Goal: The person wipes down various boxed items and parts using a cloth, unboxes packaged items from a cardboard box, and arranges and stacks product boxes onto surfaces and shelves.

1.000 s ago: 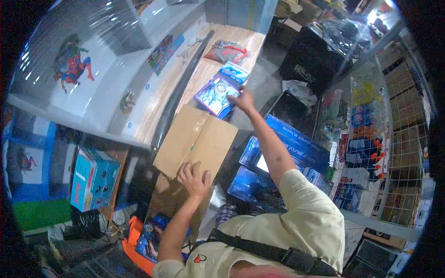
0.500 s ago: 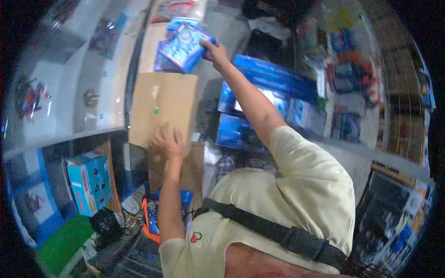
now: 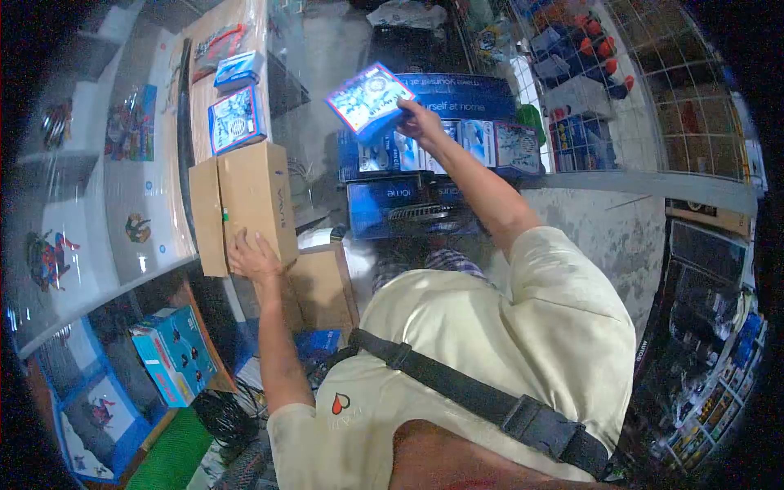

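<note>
My right hand (image 3: 421, 124) grips a flat blue-and-white box (image 3: 371, 100) with red edging by its right corner. The box is held in the air, tilted, over the stacked blue cartons. My left hand (image 3: 255, 257) lies with spread fingers on the near end of a brown cardboard box (image 3: 249, 192). That carton's top flap (image 3: 207, 216) shows along its left side. Just beyond the carton, a similar blue-and-white box (image 3: 235, 122) rests on the wooden surface. A smaller blue box (image 3: 237, 72) is behind it.
Stacked blue cartons (image 3: 384, 200) stand ahead of my body. Another brown carton (image 3: 322, 286) is under my left forearm. A teal box (image 3: 173, 355) sits at the lower left. A wire rack (image 3: 653, 98) rises on the right, and grey floor (image 3: 600, 224) shows beside me.
My right hand has carried the blue-and-white box rightward, away from the similar box by the carton. My left hand stays on the carton. The whole view has shifted.
</note>
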`<move>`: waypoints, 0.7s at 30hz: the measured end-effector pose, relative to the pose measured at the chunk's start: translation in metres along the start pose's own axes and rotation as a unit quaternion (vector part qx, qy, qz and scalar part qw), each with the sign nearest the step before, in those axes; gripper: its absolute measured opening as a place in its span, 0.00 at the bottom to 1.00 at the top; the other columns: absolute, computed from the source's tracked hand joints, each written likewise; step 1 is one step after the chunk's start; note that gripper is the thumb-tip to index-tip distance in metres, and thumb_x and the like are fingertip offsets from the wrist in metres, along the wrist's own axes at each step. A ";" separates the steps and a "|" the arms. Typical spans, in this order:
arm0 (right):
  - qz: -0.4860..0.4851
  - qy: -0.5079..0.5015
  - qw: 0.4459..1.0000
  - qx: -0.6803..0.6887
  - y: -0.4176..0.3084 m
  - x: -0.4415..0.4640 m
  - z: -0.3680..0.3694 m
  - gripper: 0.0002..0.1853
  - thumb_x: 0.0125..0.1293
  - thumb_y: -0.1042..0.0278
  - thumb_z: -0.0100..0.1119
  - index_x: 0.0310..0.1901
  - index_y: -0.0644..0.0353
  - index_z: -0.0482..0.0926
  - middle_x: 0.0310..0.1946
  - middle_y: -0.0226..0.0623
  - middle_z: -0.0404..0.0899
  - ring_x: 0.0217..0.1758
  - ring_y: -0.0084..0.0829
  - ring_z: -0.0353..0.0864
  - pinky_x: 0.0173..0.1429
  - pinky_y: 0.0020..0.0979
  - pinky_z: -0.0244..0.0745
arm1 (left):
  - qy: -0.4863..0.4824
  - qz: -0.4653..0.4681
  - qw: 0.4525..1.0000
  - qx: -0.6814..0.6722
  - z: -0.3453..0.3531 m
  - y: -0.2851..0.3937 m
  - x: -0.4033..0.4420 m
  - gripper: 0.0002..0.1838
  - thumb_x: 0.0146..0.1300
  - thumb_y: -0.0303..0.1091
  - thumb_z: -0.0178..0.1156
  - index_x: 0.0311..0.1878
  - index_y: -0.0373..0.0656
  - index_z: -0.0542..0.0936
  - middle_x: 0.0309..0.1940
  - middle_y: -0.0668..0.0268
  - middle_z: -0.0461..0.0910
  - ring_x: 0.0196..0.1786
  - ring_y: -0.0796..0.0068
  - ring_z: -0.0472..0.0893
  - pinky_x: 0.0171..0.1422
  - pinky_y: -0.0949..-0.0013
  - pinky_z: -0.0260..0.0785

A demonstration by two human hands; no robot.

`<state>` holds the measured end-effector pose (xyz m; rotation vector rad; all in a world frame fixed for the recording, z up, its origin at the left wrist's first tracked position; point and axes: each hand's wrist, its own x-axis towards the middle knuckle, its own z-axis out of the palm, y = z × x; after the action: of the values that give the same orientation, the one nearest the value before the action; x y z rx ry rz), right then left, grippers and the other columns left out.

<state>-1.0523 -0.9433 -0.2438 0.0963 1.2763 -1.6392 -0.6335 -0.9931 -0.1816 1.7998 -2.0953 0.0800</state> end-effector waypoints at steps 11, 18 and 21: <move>-0.066 0.044 0.992 0.103 -0.042 -0.080 -0.203 0.18 0.56 0.57 0.63 0.45 0.58 0.75 0.39 0.32 0.78 0.41 0.27 0.78 0.46 0.31 0.75 | 0.006 0.002 1.000 0.026 0.000 0.002 -0.001 0.20 0.59 0.47 0.52 0.53 0.50 0.73 0.53 0.60 0.69 0.59 0.56 0.64 0.63 0.50 0.50; -0.097 0.158 0.970 0.156 -0.062 -0.134 -0.271 0.13 0.55 0.56 0.64 0.33 0.54 0.75 0.27 0.30 0.78 0.28 0.28 0.79 0.30 0.29 0.75 | -0.018 -0.003 0.999 0.050 -0.002 0.005 -0.002 0.21 0.60 0.46 0.52 0.56 0.51 0.71 0.54 0.58 0.67 0.59 0.54 0.62 0.63 0.49 0.51; -0.125 0.158 0.969 0.145 -0.046 -0.117 -0.312 0.14 0.55 0.53 0.64 0.33 0.55 0.76 0.25 0.31 0.77 0.27 0.29 0.78 0.28 0.32 0.75 | -0.008 0.004 0.999 0.035 -0.004 0.006 -0.001 0.22 0.60 0.48 0.51 0.56 0.51 0.71 0.52 0.57 0.67 0.57 0.54 0.63 0.61 0.48 0.52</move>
<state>-1.1798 -0.6339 -0.2796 0.4055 1.3140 -2.0865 -0.6382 -0.9903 -0.1774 1.8383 -2.1369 0.1437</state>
